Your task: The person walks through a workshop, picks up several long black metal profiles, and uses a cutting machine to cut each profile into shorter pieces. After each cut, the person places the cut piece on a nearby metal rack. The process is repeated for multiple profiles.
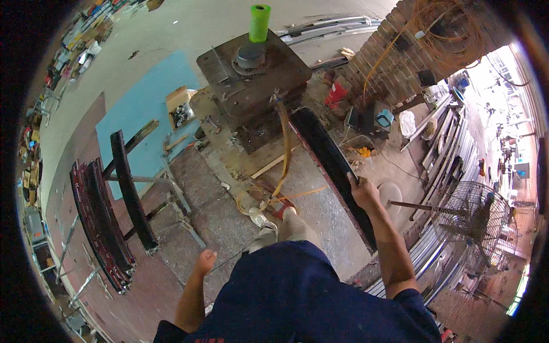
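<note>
My right hand [365,193] is wrapped round the edge of a long black metal profile [334,164]. The profile slants from my right side away to a heavy brown metal machine [251,86], where its far end lies against or beside the machine; the exact contact is hidden. My left hand [207,262] hangs low on the left, fingers curled into a loose fist with nothing showing in it. The closest thing to it is a metal stand [182,200]. A bright green cylinder [259,24] stands on top of the machine, and a yellowish strap or hose [285,143] dangles from its front.
More black profiles [100,223] lie across the stand at left. A cardboard box of small parts [180,108] and a hammer [174,143] are beyond it. Yellow cord [309,193] runs by my feet. At right are a round stool [390,195], a caged fan [477,214] and stacked metal lengths.
</note>
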### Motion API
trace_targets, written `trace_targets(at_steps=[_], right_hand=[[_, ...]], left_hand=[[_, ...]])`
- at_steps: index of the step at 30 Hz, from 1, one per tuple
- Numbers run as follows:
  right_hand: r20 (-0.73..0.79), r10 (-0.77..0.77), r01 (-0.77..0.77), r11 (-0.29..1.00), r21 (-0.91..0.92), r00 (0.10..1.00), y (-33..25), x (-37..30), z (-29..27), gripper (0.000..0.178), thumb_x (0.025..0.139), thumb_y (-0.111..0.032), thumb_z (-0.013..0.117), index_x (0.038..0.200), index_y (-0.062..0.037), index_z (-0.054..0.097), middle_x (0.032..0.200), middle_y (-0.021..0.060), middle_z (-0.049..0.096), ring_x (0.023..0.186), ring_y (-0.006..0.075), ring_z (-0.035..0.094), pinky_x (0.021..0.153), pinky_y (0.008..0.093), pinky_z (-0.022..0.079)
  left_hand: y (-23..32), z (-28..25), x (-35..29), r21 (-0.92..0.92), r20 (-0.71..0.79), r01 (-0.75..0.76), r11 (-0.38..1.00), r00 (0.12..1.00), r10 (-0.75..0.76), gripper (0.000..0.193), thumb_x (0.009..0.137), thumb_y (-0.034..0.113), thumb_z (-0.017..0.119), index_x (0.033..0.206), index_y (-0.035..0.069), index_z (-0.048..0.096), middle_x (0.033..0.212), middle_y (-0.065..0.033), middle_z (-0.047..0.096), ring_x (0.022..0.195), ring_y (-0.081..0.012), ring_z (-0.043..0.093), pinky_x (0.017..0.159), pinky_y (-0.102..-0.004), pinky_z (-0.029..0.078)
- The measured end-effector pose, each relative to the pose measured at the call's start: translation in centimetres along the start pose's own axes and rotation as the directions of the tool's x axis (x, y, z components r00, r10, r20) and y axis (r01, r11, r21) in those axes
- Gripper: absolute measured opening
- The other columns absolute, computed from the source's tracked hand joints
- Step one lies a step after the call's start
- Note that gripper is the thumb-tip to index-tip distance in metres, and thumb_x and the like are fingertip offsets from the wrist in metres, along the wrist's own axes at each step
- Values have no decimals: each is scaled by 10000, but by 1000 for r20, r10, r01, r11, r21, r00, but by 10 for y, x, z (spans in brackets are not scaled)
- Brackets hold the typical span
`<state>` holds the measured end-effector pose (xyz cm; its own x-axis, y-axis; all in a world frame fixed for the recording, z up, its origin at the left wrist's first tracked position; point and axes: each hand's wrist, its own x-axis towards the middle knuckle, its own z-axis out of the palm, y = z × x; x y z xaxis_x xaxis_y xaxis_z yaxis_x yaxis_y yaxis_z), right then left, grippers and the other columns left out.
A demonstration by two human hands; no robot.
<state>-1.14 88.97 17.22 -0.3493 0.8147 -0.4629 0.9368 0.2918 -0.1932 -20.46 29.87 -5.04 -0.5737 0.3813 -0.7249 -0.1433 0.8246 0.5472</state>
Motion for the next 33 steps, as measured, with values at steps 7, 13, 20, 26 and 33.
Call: trace_targets(at_steps=[7,13,20,26,33], right_hand=[[-16,34,-34,999,5,999,-10,0,-1,466,919,-479,463,965,-58,655,876,249,632,894,412,603,747,459,474],[-81,-42,44,999,29,996,1,5,11,454,905,-464,485,913,-40,647,827,249,625,816,436,602,698,499,477],[-30,-11,11,1000,-4,999,-8,3,-2,417,905,-434,490,894,-47,644,824,252,623,805,431,602,699,496,476],[-19,-13,13,999,-30,1000,-6,5,-2,394,900,-422,498,890,-55,640,796,239,626,771,427,606,676,492,481],[-28,-26,26,999,-19,999,-2,3,6,336,891,-381,518,899,-64,629,775,230,626,754,422,607,646,494,479]], left_hand=[[11,-11,30,-22,54,-28,999,998,30,424,865,311,627,1118,-26,579,1023,-151,654,945,-235,623,826,-344,483],[19,-15,28,-39,63,-3,999,998,5,412,842,286,658,1099,-29,592,986,-177,667,935,-260,645,819,-336,492],[27,-17,24,-88,65,160,983,986,-155,374,842,254,663,1070,-36,598,974,-162,668,909,-214,634,808,-323,485],[35,-3,34,-171,71,-105,980,990,118,398,848,268,658,1100,-32,586,1027,-173,649,950,-194,612,819,-312,473],[76,4,22,-162,69,92,982,994,-82,409,853,268,644,1128,-26,571,1063,-172,637,982,-238,610,863,-331,470]])
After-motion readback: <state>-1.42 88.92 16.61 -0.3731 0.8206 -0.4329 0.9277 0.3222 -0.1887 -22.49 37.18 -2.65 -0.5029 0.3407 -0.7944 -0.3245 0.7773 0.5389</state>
